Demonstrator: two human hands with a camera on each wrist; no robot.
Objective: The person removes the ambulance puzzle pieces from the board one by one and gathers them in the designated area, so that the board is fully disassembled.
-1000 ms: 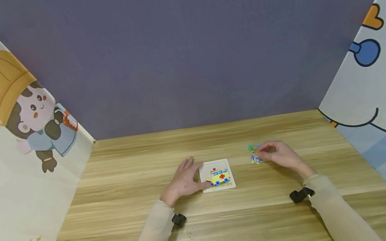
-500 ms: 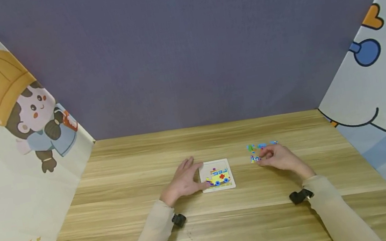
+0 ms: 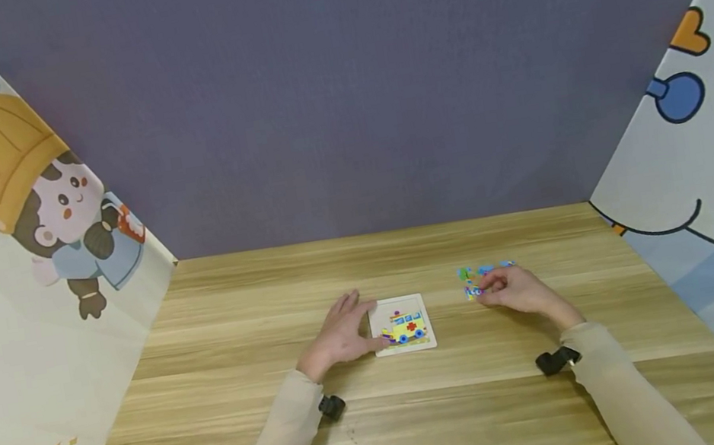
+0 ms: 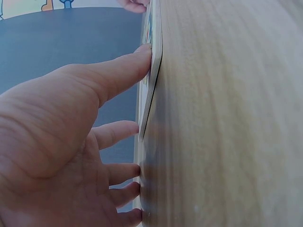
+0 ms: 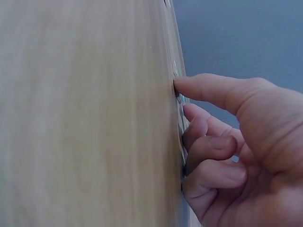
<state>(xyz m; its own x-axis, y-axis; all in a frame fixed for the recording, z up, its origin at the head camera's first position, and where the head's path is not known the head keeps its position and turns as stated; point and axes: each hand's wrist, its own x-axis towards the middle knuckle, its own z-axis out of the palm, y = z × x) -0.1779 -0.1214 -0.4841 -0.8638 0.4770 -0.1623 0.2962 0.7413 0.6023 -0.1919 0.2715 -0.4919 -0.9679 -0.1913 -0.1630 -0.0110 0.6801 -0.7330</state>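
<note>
A square white-framed puzzle board (image 3: 414, 302) with a yellow ambulance picture lies flat on the table. At its left side, the left hand (image 3: 342, 332) has its thumb on the near left part and its fingers extended by the far left corner; in the left wrist view the thumb of that hand (image 4: 71, 127) presses on the board's edge (image 4: 155, 71). To the right, the right hand (image 3: 523, 292) is low over the table, thumb and index pinching a small colourful piece (image 3: 474, 292). In the right wrist view the other fingers of this hand (image 5: 246, 127) are curled.
Several small pieces, among them a green one (image 3: 465, 273) and a blue one (image 3: 485, 268), lie just beyond the right hand. The wood-grain table (image 3: 386, 418) meets a dark back panel (image 3: 339, 102), with cartoon-printed panels on both sides.
The right hand has drawn slightly down and right from the upper pieces, uncovering blue ones, and its fingers are now at the lower piece. The left hand and board have stayed in place.
</note>
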